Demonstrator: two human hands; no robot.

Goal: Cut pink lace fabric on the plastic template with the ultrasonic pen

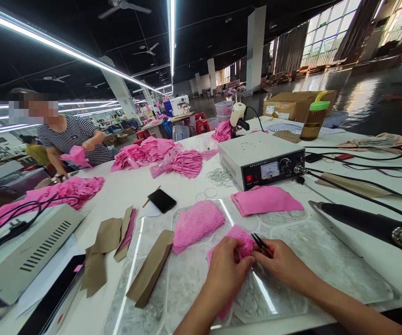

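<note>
My left hand (227, 263) is closed on a pink fabric piece (237, 232), which lies partly under it on a clear mat (291, 279). Close beside it, my right hand (281, 260) is also closed, with small black thread snips (262, 244) in its grip, the tips pointing up and away. The right fingertips meet the edge of the same fabric. Just beyond my hands are a stack of pink lacy pieces (199, 223) and, farther right, a stack of smooth pink pieces (267, 200). The exact spot between my fingertips is partly hidden.
A control box (264, 156) with a dial stands behind the mat. To the right lies a black handheld tool (358, 216) with cables. Brown card patterns (150, 270) and a phone (162, 200) are on the left. Across the table, a person (71, 139) handles pink fabric.
</note>
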